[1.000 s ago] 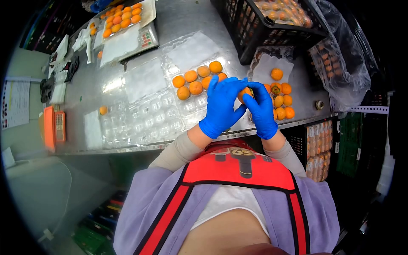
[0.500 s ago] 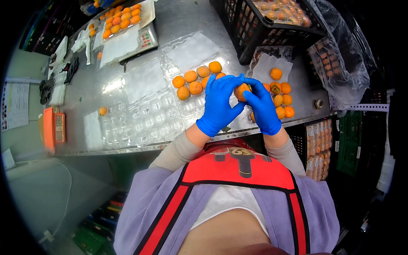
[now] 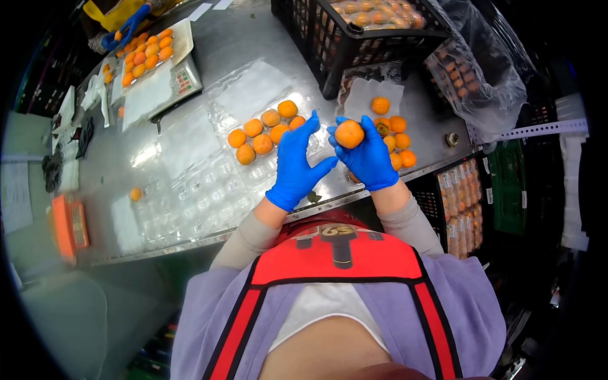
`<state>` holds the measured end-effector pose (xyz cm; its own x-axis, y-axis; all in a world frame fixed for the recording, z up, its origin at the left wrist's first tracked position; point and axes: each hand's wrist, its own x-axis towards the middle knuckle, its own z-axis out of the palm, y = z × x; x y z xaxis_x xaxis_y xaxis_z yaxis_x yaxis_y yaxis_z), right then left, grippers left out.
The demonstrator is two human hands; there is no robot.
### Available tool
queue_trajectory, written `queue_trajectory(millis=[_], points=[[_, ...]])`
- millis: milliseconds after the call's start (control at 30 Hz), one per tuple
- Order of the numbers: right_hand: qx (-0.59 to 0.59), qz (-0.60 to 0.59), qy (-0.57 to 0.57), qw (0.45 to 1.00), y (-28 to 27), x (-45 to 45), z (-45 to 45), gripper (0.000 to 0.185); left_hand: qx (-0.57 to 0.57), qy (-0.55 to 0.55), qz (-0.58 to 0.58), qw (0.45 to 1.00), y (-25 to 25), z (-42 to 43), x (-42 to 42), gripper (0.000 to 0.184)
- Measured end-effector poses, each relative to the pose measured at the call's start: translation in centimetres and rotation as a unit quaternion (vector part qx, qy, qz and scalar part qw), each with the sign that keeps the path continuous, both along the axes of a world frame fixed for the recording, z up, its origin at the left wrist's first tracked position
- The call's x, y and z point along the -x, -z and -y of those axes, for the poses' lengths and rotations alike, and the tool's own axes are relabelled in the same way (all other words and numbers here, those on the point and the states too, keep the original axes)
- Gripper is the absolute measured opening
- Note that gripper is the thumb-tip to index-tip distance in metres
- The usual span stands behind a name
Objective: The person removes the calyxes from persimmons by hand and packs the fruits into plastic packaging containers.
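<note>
A round orange persimmon (image 3: 349, 134) rests in the fingers of my blue-gloved right hand (image 3: 370, 161), its smooth side facing up. My left hand (image 3: 294, 166), also gloved in blue, is open beside it with thumb and fingers apart and nothing in it. Just left of that hand, several persimmons (image 3: 262, 143) sit in rows in a clear plastic tray with molded cups (image 3: 218, 183). To the right of my right hand lies another group of persimmons (image 3: 398, 124), one showing its leafy calyx, by a white sheet (image 3: 366, 95).
A black crate (image 3: 364, 54) with packed fruit stands at the back. On a scale (image 3: 183, 82) sits a filled tray (image 3: 149, 57); a co-worker's blue-gloved hand (image 3: 130, 25) is behind it. Packed trays (image 3: 460, 202) are stacked below the table's right edge. An orange box (image 3: 66, 221) is far left.
My hands have parted; the left has let go of the persimmon, which now stays in my right hand, turned smooth side up. The view has shifted, and a co-worker's hand shows at upper left.
</note>
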<state>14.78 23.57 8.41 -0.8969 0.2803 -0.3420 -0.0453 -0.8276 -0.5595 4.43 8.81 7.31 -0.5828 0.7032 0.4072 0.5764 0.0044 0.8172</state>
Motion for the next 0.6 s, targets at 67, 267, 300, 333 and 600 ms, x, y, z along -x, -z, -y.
queue_trajectory(millis=[67,267,300,333,600], points=[[0.032,0.008,0.018,0.999,-0.2,-0.2,-0.2,0.055,-0.011,-0.004,0.015,1.000,0.4,0.2,0.1,0.077],[0.060,-0.056,0.051,0.995,-0.7,-0.4,-0.6,0.055,0.000,-0.008,0.020,1.000,1.6,0.6,0.0,0.074],[0.048,-0.050,0.059,0.996,-0.9,-0.4,-0.5,0.053,0.000,-0.003,0.023,1.000,1.9,0.7,0.0,0.073],[0.036,-0.044,0.066,0.996,-1.0,-0.4,-0.4,0.053,0.000,0.001,0.026,1.000,2.1,0.7,0.0,0.073],[-0.035,-0.071,0.175,0.981,1.1,-2.8,-14.2,0.038,0.033,-0.066,0.025,0.997,5.1,5.5,2.4,0.069]])
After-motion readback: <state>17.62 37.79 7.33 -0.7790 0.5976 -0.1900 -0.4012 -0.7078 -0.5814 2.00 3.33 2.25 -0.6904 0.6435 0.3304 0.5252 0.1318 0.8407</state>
